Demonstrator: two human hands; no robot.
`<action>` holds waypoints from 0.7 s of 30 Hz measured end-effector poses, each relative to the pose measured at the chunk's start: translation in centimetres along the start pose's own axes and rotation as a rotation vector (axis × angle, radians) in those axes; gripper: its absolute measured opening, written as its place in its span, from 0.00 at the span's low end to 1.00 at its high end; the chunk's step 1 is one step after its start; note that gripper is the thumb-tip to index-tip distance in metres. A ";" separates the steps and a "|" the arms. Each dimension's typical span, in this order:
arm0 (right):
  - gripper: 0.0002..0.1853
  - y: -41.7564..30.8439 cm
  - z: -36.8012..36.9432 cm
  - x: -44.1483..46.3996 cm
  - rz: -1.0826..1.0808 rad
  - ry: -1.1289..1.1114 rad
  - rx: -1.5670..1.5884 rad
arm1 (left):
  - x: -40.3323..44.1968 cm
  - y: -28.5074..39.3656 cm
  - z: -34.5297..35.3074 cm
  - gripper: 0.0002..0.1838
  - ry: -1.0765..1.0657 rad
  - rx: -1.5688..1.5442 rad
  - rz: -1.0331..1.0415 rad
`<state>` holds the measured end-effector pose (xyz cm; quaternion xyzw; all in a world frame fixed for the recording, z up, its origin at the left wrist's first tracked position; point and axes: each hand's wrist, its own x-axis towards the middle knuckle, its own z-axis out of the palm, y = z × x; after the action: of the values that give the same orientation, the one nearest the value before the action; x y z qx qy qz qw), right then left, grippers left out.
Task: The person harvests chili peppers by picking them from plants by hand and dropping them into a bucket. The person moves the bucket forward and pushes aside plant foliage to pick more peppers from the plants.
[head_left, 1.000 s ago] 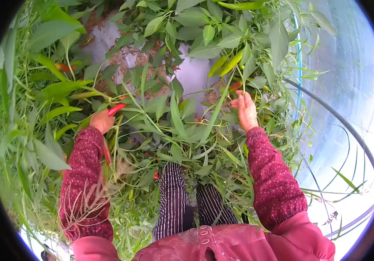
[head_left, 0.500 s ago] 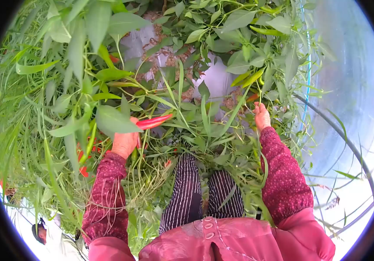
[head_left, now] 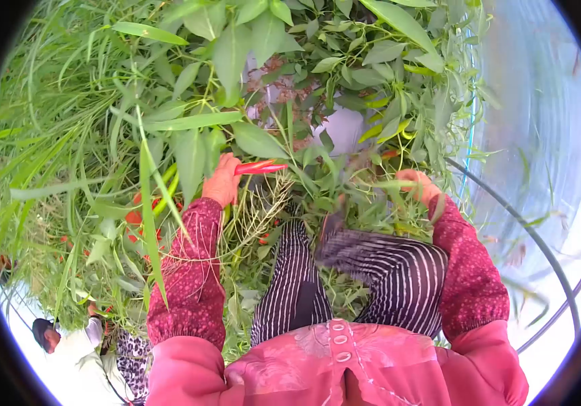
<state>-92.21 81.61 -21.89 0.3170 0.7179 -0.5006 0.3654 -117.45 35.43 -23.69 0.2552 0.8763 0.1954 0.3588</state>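
The person's left hand (head_left: 221,181) is gripping slender, glossy red peppers (head_left: 262,167), its fingers closing around one end while the pointed tips are sticking out toward the middle of the view. A broad, smooth green leaf (head_left: 258,140) is hanging just above them. Pale, dry, thinly branching stems (head_left: 258,213) are spreading beside that hand, and some are lying across the speckled maroon sleeve (head_left: 186,287) of the left arm.

The right hand (head_left: 419,185) is reaching into the leafy green plants on the other side, its fingers curling inward; the leaves there are blurred, so I cannot tell whether it is gripping anything. Thin yellow-green peppers (head_left: 372,132) are hanging above and to the left of it. A smooth grey hose (head_left: 527,227) is curving past on the outer side, in front of a hazy, translucent plastic sheet (head_left: 541,115).

Below, the legs in black-and-white striped trousers (head_left: 289,284) are standing among the greenery, the right knee bending out toward the right sleeve. At the lower left edge, another person (head_left: 67,352) in a pale top is appearing near tall grass.
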 end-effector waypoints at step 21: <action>0.23 -22.8 16.6 3.3 0.055 -0.092 0.887 | -2.1 17.8 2.5 0.18 0.138 -0.447 -0.380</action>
<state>-109.20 59.33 -17.44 0.4395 0.4081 -0.7637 0.2387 -108.87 48.73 -14.87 -0.0127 0.8659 0.3297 0.3760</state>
